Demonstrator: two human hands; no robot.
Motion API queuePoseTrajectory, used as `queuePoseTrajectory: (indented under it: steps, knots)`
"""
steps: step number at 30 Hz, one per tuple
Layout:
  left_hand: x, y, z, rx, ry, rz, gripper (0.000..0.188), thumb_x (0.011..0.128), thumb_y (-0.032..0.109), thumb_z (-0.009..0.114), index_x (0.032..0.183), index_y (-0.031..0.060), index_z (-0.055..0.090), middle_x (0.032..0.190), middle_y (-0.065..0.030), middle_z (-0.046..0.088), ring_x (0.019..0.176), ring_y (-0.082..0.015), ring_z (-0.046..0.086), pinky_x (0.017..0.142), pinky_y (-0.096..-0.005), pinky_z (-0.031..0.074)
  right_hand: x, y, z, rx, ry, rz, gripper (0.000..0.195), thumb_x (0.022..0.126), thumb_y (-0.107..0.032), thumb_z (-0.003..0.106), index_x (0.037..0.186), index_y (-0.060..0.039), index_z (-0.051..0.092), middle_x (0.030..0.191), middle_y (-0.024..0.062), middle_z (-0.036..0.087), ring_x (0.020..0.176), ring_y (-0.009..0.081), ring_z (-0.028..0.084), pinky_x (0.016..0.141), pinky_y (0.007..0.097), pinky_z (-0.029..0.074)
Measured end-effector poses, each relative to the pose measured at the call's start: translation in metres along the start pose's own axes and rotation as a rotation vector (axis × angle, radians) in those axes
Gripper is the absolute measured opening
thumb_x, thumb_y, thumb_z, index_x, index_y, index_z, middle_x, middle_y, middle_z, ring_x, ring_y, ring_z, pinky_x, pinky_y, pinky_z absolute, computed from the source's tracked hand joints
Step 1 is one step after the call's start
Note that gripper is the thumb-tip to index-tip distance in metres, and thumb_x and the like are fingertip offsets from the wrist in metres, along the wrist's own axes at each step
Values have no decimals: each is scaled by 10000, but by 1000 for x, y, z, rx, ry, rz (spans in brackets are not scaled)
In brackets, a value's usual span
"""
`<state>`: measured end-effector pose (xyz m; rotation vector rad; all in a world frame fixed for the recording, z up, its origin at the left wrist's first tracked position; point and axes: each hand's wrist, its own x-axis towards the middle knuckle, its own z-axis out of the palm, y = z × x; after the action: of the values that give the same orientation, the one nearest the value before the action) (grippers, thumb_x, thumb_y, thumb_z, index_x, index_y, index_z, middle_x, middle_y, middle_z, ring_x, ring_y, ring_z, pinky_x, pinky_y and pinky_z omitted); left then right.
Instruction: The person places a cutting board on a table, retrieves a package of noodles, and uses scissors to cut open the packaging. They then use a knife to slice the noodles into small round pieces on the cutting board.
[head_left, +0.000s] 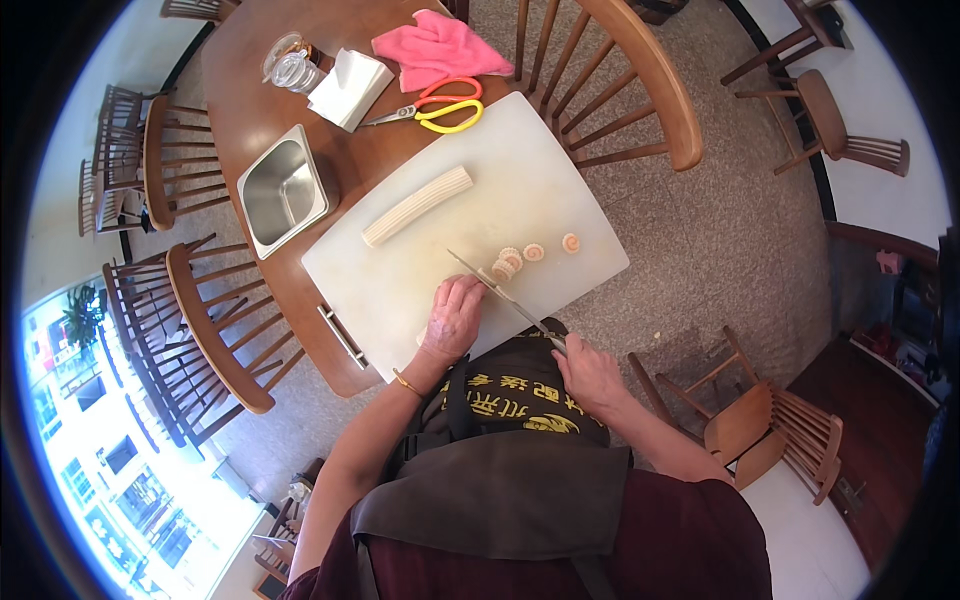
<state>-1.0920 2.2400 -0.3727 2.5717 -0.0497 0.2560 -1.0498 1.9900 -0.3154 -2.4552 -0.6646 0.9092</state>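
Note:
My right hand (592, 379) grips the handle of a kitchen knife (517, 304). Its blade slants up and left across the near part of a white cutting board (544, 172). Beside the blade, my left hand (454, 319) holds down a ridged narutomaki fish cake log (421, 336), mostly hidden under the fingers and palm. Just right of the blade lie several cut slices (508, 262) bunched together. Two more slices, a nearer one (533, 252) and a farther one (571, 243), show a pinkish swirl. A whole pale ridged log (417, 206) rests farther back on the board.
Left of the board stands a steel container (289, 191) on the wooden table (225, 82). Scissors (435, 109) with red and yellow handles, paper napkins (350, 88), a pink cloth (442, 49) and a glass jar (294, 71) lie behind. A wooden chair (652, 75) adjoins the board's far right.

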Motion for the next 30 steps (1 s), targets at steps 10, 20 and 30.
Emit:
queuePoseTrajectory:
  steps: [10,20,30]
  knots:
    - [0,0,2,-5,-12,-14,304,781,-5,605,1085,-6,597,1109,-127,569,1044,-325,538,916,-414,458,26,-15,-5,63,-102,42,281,978,-264,502,973,11,445,795,251,637,732,459,626,634,541,491]
    - [-2,-1,2,-42,17,-33,311,786,-14,601,1095,20,602,1089,-128,572,1022,-324,554,899,-414,471,59,-11,0,166,-72,-42,259,965,-240,511,964,18,483,830,261,642,783,461,617,686,535,484]
    - [-3,-1,4,-12,28,-17,301,780,-5,628,1079,0,596,1092,-134,567,1030,-326,550,899,-414,468,5,3,-3,58,12,-65,263,956,-241,552,928,-4,442,762,238,623,693,456,607,601,542,468]
